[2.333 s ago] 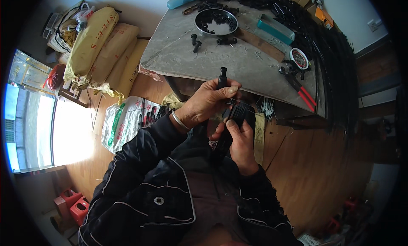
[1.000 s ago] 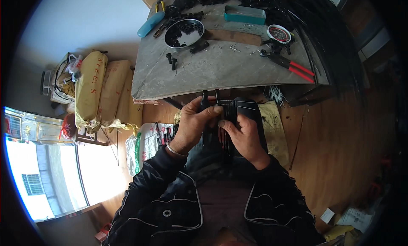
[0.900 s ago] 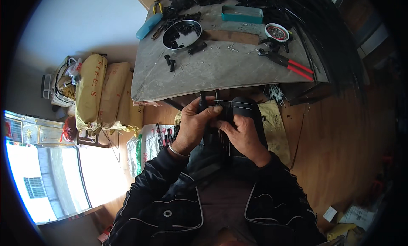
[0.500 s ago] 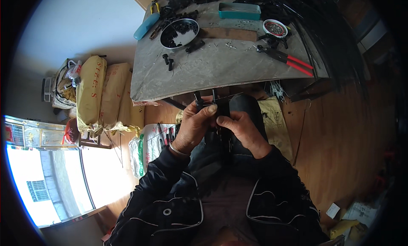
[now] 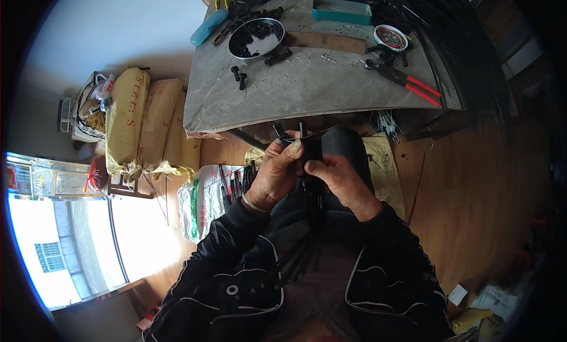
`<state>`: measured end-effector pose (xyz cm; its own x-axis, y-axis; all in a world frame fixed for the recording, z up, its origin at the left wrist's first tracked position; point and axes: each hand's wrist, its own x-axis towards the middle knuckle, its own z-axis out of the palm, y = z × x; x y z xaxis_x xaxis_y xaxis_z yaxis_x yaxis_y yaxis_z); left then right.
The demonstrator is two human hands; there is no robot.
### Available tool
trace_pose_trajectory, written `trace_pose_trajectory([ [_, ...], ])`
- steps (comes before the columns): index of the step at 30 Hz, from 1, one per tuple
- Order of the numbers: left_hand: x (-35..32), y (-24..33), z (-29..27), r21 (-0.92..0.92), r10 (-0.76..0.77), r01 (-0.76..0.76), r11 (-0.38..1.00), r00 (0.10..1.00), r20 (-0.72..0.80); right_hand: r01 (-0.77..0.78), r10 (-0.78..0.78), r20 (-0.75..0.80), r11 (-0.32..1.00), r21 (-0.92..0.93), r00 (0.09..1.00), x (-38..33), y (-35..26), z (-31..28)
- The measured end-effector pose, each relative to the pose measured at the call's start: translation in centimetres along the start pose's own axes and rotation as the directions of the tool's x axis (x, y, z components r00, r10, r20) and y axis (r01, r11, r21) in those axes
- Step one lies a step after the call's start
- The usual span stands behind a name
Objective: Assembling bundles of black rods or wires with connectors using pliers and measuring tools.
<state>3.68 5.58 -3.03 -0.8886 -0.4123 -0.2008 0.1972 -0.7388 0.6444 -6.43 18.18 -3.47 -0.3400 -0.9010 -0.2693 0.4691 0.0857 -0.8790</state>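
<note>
Over my lap, close to the table's front edge, both hands are together around black parts. My left hand (image 5: 276, 172) is closed on a black tubular piece (image 5: 279, 129), with the thumb pressed toward a second upright black tube (image 5: 303, 129). A thin wire-like strand runs across near the tube tops. My right hand (image 5: 338, 178) is closed beside it, thumb against the dark part; its exact hold is hidden by dark clothing and fingers. Several thin black rods (image 5: 300, 260) show slanting over my lap, below the hands.
On the grey table (image 5: 295, 91) lie red-handled pliers (image 5: 407, 82), a round tray of black parts (image 5: 256, 38), a teal box (image 5: 341, 11) and a small bowl of metal bits (image 5: 391, 38). Long black rods hang off its right side. Tan sacks (image 5: 126, 120) stand left.
The view has shifted slightly, so the table sits higher. The left black piece has tilted, showing its end. The slanting thin rods over my lap now show more plainly.
</note>
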Motion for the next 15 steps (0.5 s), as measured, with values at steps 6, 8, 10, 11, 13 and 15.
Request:
trace_pose_trajectory([
  [6, -0.4, 1.0, -1.7, -0.034, -0.062, 0.067, 0.997, 0.989, 0.136, 0.045, -0.082, -0.129, 0.964, -0.263, 0.988, -0.4, -1.1, 1.0],
  [8, -0.3, 1.2, -0.7, -0.022, -0.080, 0.083, 0.996, 0.992, 0.097, 0.156, -0.178, -0.141, 0.976, -0.152, 0.974, -0.3, -1.0, 2.0],
  [10, -0.2, 1.6, -0.6, -0.032, -0.039, 0.040, 0.999, 0.998, 0.051, 0.264, -0.267, -0.157, 0.964, -0.040, 0.951, -0.3, -1.2, 2.4],
  [11, -0.1, 2.2, -0.9, 0.050, -0.108, 0.104, 0.993, 0.991, 0.081, 0.333, -0.349, -0.152, 0.935, -0.121, 0.925, -0.3, -1.5, 2.5],
  [13, -0.1, 2.3, -1.2, 0.153, -0.141, 0.129, 0.980, 0.987, 0.075, 0.396, -0.426, -0.129, 0.894, -0.208, 0.895, -0.2, -1.8, 2.6],
  [15, -0.1, 2.8, -1.3, 0.177, -0.146, 0.124, 0.976, 0.983, 0.114, 0.283, -0.274, -0.124, 0.957, 0.060, 0.954, -0.2, -2.0, 2.9],
])
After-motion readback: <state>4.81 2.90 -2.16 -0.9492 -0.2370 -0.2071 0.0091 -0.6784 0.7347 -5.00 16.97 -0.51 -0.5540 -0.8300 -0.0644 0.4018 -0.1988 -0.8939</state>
